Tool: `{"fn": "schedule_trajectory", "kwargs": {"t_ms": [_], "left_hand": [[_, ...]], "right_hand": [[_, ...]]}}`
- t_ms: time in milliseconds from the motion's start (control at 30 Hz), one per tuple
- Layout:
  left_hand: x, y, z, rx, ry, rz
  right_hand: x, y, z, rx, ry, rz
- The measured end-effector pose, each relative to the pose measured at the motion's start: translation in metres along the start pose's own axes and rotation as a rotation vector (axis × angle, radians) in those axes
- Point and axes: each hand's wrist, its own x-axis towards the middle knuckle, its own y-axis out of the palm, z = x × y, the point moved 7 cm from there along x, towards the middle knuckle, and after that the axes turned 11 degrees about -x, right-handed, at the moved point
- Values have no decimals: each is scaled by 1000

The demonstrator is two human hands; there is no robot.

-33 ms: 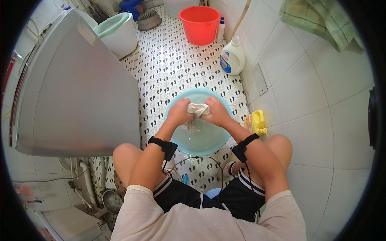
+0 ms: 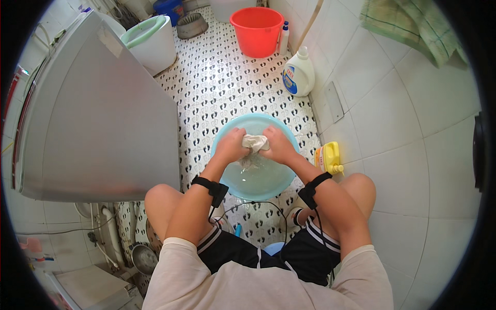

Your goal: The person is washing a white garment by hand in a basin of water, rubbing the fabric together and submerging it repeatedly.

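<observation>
A light blue basin (image 2: pixel 253 183) of cloudy water stands on the floor between my knees. Above the water, a wet whitish cloth (image 2: pixel 256 142) is stretched and bunched between my two fists, its lower part hanging toward the surface. My left hand (image 2: pixel 232 144) is closed round the cloth's left end. Closed on the opposite end is my right hand (image 2: pixel 279 145). The cloth's kind, perhaps a small garment, cannot be made out. Each forearm wears a black strap with a small device and a cable.
Right of the basin, a yellow bottle (image 2: pixel 328 157) stands by the tiled wall; a white detergent jug (image 2: pixel 298 72) is farther back. A red bucket (image 2: pixel 257 33) stands beyond. A large grey appliance (image 2: pixel 103 119) rises at the left. A green towel (image 2: pixel 408 26) hangs upper right.
Both hands have shifted very slightly, and the cloth between them looks a little more bunched. Everything else stays put.
</observation>
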Motion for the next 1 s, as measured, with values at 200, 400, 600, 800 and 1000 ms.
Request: {"fn": "schedule_trajectory", "kwargs": {"t_ms": [200, 400, 600, 800, 1000], "left_hand": [[-6, 42, 34, 50, -63, 250], [-11, 66, 59, 184, -203, 412], [-20, 82, 77, 139, -255, 327], [-21, 108, 96, 98, -391, 402], [-18, 138, 104, 71, -254, 267]], "right_hand": [[-22, 40, -13, -101, -10, 301], [-37, 67, -39, -241, 87, 376], [-46, 97, -55, -311, 181, 509], [-40, 111, -48, -196, 235, 570], [-42, 133, -44, -203, 158, 588]]}}
